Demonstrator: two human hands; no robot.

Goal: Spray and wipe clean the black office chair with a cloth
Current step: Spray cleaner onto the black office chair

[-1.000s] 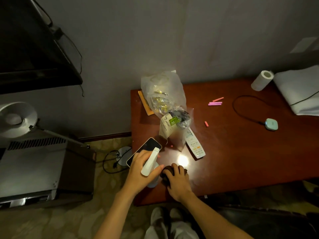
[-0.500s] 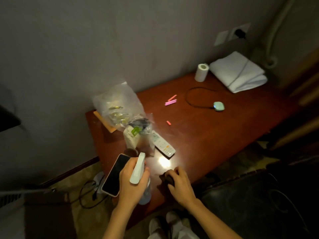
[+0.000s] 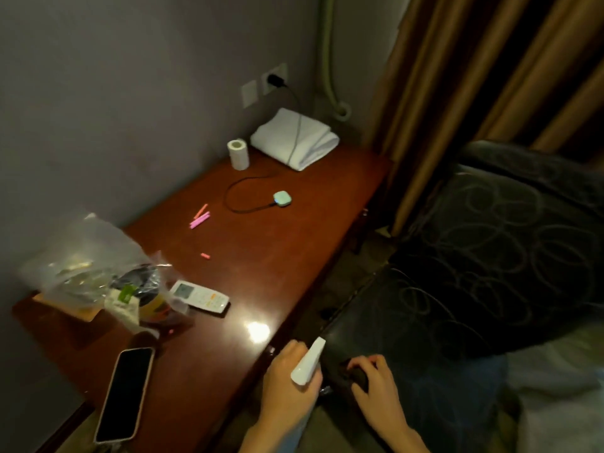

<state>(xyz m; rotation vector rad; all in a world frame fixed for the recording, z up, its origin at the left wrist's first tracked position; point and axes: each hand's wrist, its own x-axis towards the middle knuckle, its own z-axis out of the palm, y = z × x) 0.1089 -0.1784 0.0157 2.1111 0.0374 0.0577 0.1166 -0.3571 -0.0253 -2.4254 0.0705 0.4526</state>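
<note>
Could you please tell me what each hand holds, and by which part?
The left hand grips the spray bottle at its neck, below the white head; the right hand clutches a dark cloth, bunched up.

At the bench's [image 3: 277, 256] far end a folded towel [image 3: 294, 138] lies against the wall, with a paper roll [image 3: 238, 154] on the wall side beside it. Toward the bench's middle sit a corded small device [image 3: 281, 199] and some loose sticks [image 3: 200, 217]. On the near half are a remote [image 3: 199, 299], a bag [image 3: 91, 269] on the wall side and a phone [image 3: 125, 393] at the near end. Right of the bench stands the chair [image 3: 474, 273]. Just off the bench's front edge the left hand [image 3: 287, 384] holds a spray bottle [image 3: 309, 361]. Farther from the bench, the right hand [image 3: 376, 384] grips a cloth [image 3: 358, 376] at the chair.
</note>
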